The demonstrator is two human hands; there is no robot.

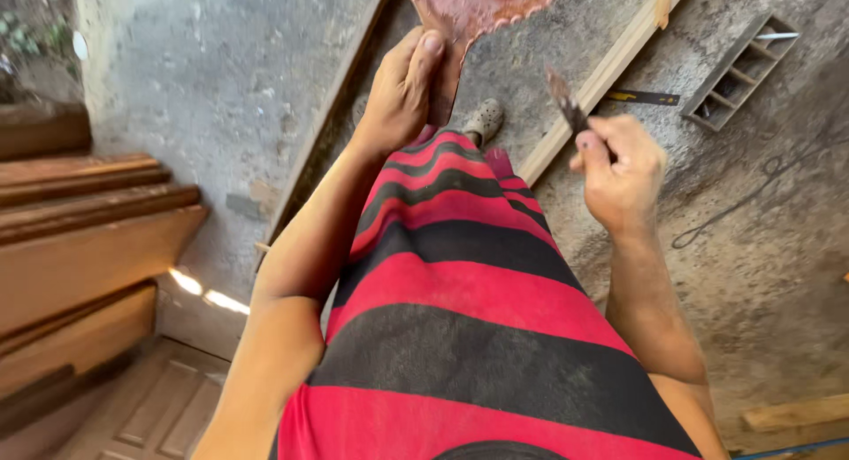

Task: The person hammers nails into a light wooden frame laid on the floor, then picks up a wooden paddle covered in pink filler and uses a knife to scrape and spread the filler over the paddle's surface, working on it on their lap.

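Nearest to us hangs our red-and-black striped shirt [460,318], filling the lower middle of the view, and past its hem one pale clog [485,120] stands on a rough grey concrete floor [221,88]. Stacked brown wooden boards [80,239] lie at the left, with a panelled wooden door leaf [159,407] flat below them. A long pale wooden batten [601,80] runs diagonally across the floor at upper right, and beyond it sits a grey slotted frame [738,71] (something like a small ladder-shaped mould), with a dark flat tool [644,97] just beside the batten and a loop of black wire [752,195] trailing farther right. Our left hand [402,93] reaches forward, fingers and thumb closed around the lower edge of a reddish carved wooden piece [469,18] with a scalloped rim, held upright at the top of the view. Our right hand [623,172] is raised near it, fist closed on a short dark-bladed chisel [566,102] whose tip points up toward the carving, not touching it.
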